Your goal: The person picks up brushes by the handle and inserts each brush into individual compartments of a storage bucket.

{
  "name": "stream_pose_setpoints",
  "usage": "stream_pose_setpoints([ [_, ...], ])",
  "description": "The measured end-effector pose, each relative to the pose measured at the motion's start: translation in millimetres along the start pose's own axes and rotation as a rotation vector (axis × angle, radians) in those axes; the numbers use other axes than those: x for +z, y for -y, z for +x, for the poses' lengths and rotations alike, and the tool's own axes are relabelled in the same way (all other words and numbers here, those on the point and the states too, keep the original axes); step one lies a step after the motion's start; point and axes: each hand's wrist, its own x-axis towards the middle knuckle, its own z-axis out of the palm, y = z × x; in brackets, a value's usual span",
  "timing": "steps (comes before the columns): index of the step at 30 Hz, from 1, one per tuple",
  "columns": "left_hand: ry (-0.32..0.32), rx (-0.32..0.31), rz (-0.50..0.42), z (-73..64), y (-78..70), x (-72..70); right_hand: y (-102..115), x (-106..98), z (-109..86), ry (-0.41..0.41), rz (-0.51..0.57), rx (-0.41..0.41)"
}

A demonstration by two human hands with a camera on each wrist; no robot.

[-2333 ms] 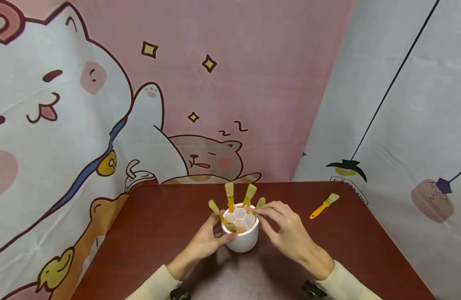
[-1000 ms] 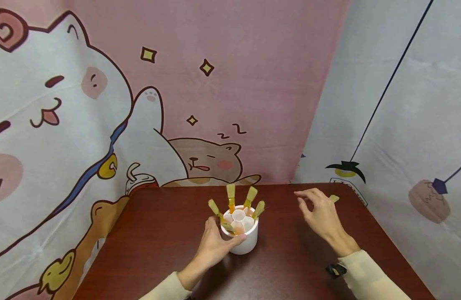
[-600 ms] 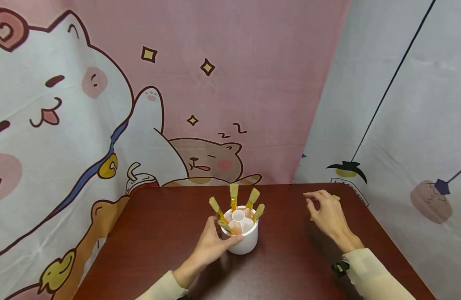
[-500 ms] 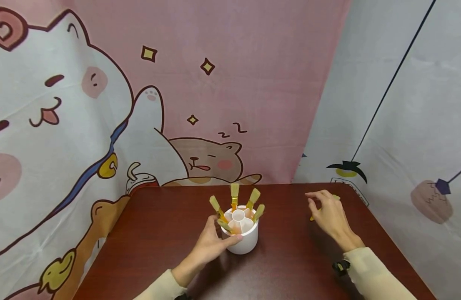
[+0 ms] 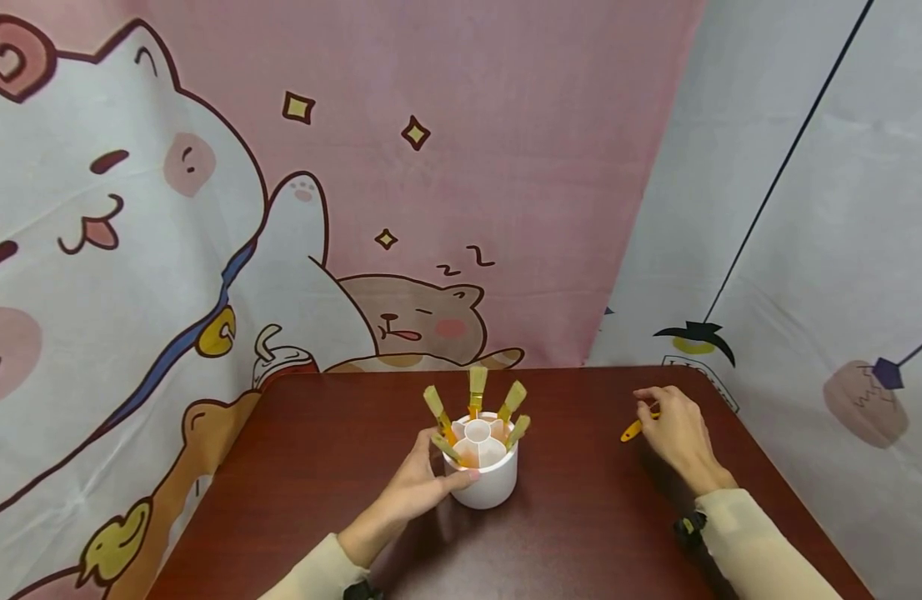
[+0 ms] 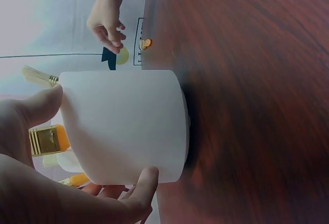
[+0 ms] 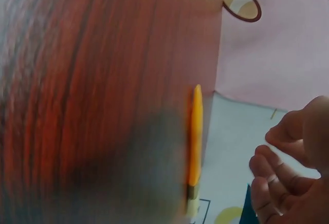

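Observation:
My left hand point(image 5: 410, 486) grips the side of a white round brush holder point(image 5: 488, 489), thumb across its front wall and fingers round its left side. Several flat paintbrushes stand bristles up in its compartments, fanning outward; one is the back brush point(image 5: 478, 385). The left wrist view shows the holder wall point(image 6: 128, 124) close up. Off to the right, my right hand point(image 5: 680, 435) hovers with loosely bent fingers over a loose paintbrush with a yellow handle point(image 5: 631, 432); its bristles are hidden in the head view. A gap separates hand and brush handle point(image 7: 196, 142) in the right wrist view.
The dark red-brown tabletop point(image 5: 318, 467) runs under everything. Behind it hangs a printed cartoon backdrop point(image 5: 536, 208), meeting the table's far edge. A white sheet point(image 5: 791, 208) with printed drawings borders the right side.
My right hand has left the brushes in the holder and moved right, over the loose brush. The holder has turned slightly clockwise in my left hand, its brushes shifting with it.

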Motion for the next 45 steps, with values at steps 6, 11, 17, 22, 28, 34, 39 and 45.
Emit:
stream_pose_setpoints([
  [6, 0.005, -0.008, 0.01, -0.5, -2.4, -0.7, -19, 3, -1.9, 0.055, -0.008, 0.074],
  [11, 0.015, -0.007, 0.01, -0.3, -2.7, -0.7, -32, 6, -1.3, 0.091, -0.039, 0.106],
  [17, 0.017, -0.011, 0.009, -1.4, -2.1, -0.5, -41, 8, -0.1, 0.187, -0.049, 0.162],
  [22, 0.013, -0.013, 0.017, -2.2, -1.4, 0.2, -43, 13, -0.4, 0.236, -0.042, 0.173],
  [28, 0.011, -0.018, 0.032, -3.3, -1.3, 1.0, -44, 17, 2.5, 0.254, -0.035, 0.142],
  [34, 0.011, -0.015, 0.033, -2.4, -1.3, 0.3, -41, 19, 5.6, 0.289, 0.002, 0.1],
  [39, 0.01, -0.013, 0.037, -1.1, -1.2, -0.5, -38, 19, 8.7, 0.313, 0.039, 0.086],
  [45, 0.011, -0.015, 0.042, -0.1, -1.6, -1.3, -35, 21, 11.7, 0.299, 0.018, 0.079],
])
